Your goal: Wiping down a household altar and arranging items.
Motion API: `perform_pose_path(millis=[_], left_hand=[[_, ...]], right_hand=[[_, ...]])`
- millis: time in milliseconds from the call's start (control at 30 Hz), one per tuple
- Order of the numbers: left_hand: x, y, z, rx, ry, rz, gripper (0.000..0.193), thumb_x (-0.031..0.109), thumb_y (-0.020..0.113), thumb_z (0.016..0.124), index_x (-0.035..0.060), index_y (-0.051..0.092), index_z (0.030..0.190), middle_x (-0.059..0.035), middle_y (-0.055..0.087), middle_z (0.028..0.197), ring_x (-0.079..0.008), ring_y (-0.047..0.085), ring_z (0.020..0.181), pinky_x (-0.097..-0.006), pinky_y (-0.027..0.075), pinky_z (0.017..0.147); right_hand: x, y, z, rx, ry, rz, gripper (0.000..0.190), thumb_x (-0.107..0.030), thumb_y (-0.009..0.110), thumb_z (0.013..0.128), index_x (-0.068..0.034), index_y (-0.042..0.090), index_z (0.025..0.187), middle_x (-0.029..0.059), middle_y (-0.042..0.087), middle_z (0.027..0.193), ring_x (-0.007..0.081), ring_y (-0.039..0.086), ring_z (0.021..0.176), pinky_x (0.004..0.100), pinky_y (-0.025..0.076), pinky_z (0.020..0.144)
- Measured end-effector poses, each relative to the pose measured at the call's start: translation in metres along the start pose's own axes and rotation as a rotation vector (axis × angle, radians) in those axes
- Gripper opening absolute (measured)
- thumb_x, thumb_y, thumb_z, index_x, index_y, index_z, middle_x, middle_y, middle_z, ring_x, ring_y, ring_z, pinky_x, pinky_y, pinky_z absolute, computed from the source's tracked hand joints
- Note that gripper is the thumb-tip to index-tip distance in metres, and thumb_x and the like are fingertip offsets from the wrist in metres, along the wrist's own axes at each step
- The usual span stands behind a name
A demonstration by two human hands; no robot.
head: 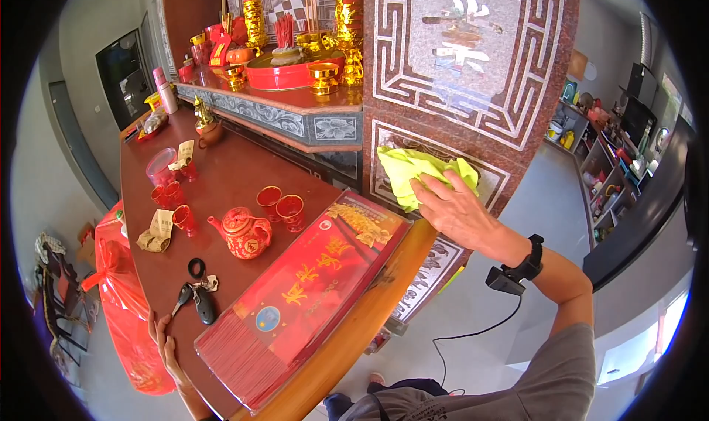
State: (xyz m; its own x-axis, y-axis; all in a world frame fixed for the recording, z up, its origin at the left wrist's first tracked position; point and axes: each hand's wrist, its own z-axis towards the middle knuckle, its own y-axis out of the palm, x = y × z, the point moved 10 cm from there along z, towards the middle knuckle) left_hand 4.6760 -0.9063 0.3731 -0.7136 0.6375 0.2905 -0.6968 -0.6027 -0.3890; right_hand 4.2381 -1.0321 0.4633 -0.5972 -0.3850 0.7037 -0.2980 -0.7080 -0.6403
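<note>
My right hand point(455, 208) presses a yellow-green cloth point(415, 172) against the lower carved panel of a reddish stone altar point(443, 127). A black device is strapped to that wrist, with a cable trailing down. At the near left edge of the reddish-brown tabletop point(216, 188) rests my left hand point(166, 343), its fingers on the edge and nothing seen in them. Close to those fingers lie keys with a black fob point(205, 304) and a black ring point(196, 267). A large red packet of incense sticks point(310, 293) lies flat between my two arms.
A red-and-gold teapot point(246, 232) stands among small red glass cups point(291, 208). Left of them lies a crumpled paper packet point(157, 231). The altar shelf holds a red incense tray point(260, 76) and gold cups point(323, 77). Red plastic bags point(124, 288) hang beside the table.
</note>
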Motion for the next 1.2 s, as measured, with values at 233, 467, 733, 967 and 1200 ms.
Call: perform_pose_path(millis=[233,467,733,967,1200], left_hand=[[0.015,-0.007,0.005,0.052,0.047,0.113,0.03,0.017,0.039,0.093,0.0177,0.036,0.123,-0.0177,0.044,0.125,-0.0435,0.031,0.123,-0.0543,0.026,0.101],[0.024,0.008,0.028,-0.031,-0.091,0.066,0.025,0.01,0.037,0.093,0.0171,0.039,0.117,-0.0171,0.047,0.121,-0.0407,0.031,0.124,-0.051,0.031,0.1],[0.011,0.006,0.021,-0.046,-0.16,0.013,0.027,0.011,0.033,0.092,0.015,0.043,0.117,-0.016,0.047,0.121,-0.0381,0.027,0.127,-0.0489,0.029,0.102],[-0.017,0.002,0.003,0.041,-0.333,-0.108,0.031,0.013,0.03,0.091,0.0095,0.05,0.114,-0.0142,0.047,0.122,-0.0335,0.022,0.13,-0.0445,0.026,0.105],[-0.027,-0.009,-0.002,0.114,-0.47,-0.19,0.033,0.017,0.031,0.089,0.0031,0.051,0.112,-0.0139,0.044,0.125,-0.0299,0.02,0.131,-0.0416,0.023,0.106]], right_hand=[[-0.001,0.001,0.0,0.026,0.016,0.076,0.015,-0.013,0.057,0.071,-0.006,0.066,0.08,0.0094,0.052,0.116,0.0209,0.044,0.111,0.0398,0.033,0.095],[0.006,-0.03,-0.039,0.127,0.167,0.148,0.015,-0.012,0.059,0.069,-0.005,0.065,0.082,0.0092,0.055,0.116,0.0232,0.046,0.111,0.0421,0.033,0.092],[0.018,-0.046,-0.075,0.145,0.369,0.131,0.017,-0.011,0.059,0.07,-0.009,0.065,0.085,0.0076,0.055,0.119,0.0237,0.048,0.109,0.0411,0.033,0.088],[0.009,-0.049,-0.082,0.197,0.361,0.119,0.019,-0.012,0.062,0.069,-0.012,0.066,0.087,0.0064,0.055,0.118,0.0241,0.048,0.11,0.0424,0.032,0.09],[0.029,-0.076,-0.089,0.285,0.511,0.079,0.025,-0.007,0.06,0.069,-0.013,0.067,0.092,0.0081,0.054,0.121,0.0263,0.047,0.112,0.0451,0.029,0.094]])
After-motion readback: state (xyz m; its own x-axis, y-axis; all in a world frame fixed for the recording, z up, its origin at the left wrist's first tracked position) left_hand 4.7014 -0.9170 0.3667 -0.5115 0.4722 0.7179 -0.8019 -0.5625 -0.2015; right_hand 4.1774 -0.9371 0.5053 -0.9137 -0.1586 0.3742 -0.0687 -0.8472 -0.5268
